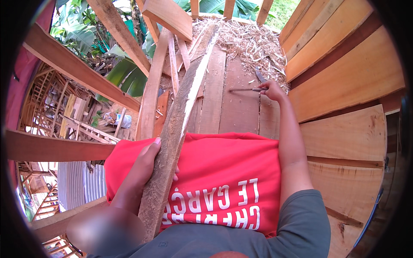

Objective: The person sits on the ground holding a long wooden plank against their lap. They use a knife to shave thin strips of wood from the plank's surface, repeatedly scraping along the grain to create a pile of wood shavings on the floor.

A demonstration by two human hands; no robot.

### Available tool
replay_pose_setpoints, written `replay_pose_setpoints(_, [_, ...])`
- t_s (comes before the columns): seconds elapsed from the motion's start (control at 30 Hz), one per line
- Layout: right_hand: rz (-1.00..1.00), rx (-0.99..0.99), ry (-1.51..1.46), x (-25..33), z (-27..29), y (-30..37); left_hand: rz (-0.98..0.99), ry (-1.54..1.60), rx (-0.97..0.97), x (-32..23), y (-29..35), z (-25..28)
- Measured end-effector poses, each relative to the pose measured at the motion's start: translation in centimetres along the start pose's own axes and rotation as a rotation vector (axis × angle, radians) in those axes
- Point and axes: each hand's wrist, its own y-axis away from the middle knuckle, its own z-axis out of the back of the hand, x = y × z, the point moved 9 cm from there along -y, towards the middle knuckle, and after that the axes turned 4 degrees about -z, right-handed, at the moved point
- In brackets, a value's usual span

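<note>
A long rough wooden board [170,129] runs from my lap away toward the far railing, tilted slightly, with a pale, freshly cut strip along its right edge. My left hand [150,157] wraps round its near part, thumb on the left side and fingertips showing on the right. Out to the right, over the plank floor, my right hand [273,90] is closed on a tool with a thin dark shaft [246,89]. A curved greyish metal piece [260,75] shows just beyond that hand; whether it belongs to the same tool I cannot tell.
Curly wood shavings [254,45] heap up at the far end of the plank floor [236,109]. Slatted wooden walls [344,64] stand close on the right. Upright and slanting timbers [120,38] crowd the left. Red cloth [232,163] covers my lap.
</note>
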Motion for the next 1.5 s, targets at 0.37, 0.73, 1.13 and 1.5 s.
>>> replay_pose_setpoints(0.37, [0.038, 0.377, 0.162, -1.6, -2.1, 1.0, -0.003, 0.012, -0.007, 0.2, -0.3, 0.1])
replay_pose_setpoints(0.73, [-0.065, -0.204, -0.193, 0.3, 4.0, 1.7, 0.042, 0.091, 0.000, 1.0, -0.6, -0.1])
replay_pose_setpoints(1.13, [-0.148, -0.399, -0.337, 0.6, 6.0, 2.9, 0.115, -0.084, 0.054, 2.4, -1.7, -1.9])
replay_pose_setpoints(1.5, [-0.010, -0.286, -0.508, 4.0, 4.7, 3.2, 0.287, -0.163, 0.053, 2.1, -0.4, -2.2])
